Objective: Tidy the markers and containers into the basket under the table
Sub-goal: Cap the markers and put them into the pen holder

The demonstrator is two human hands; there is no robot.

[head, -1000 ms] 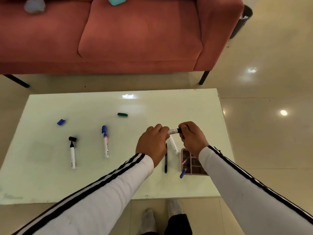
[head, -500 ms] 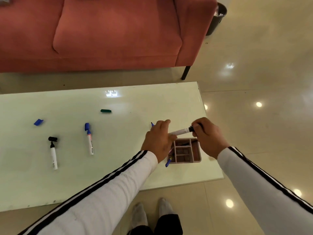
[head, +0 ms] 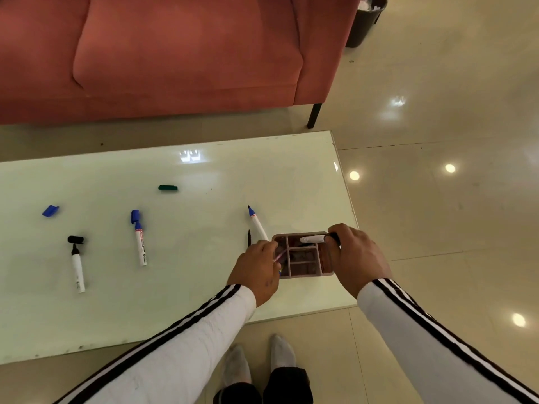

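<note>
Right hand (head: 354,258) grips white marker (head: 312,239) above pink organizer (head: 303,274) at the right near part of table (head: 189,287). Left hand (head: 256,271) pinches pink pen (head: 279,256) at organizer's left side.

Light: an even, moderately bright indoor light is thrown from overhead.
Glare: lamps are mirrored as round hot spots on the glossy floor (head: 437,228); a white patch is burned into the far side of the table (head: 204,287).
Shadows: only faint, soft ones are seen beside the markers (head: 140,243).
Sharpness: detail is softened throughout; the sleeves (head: 175,360) are smeared near the lower edge.
Distortion: the table's edges are bowed by the wide lens.
</note>
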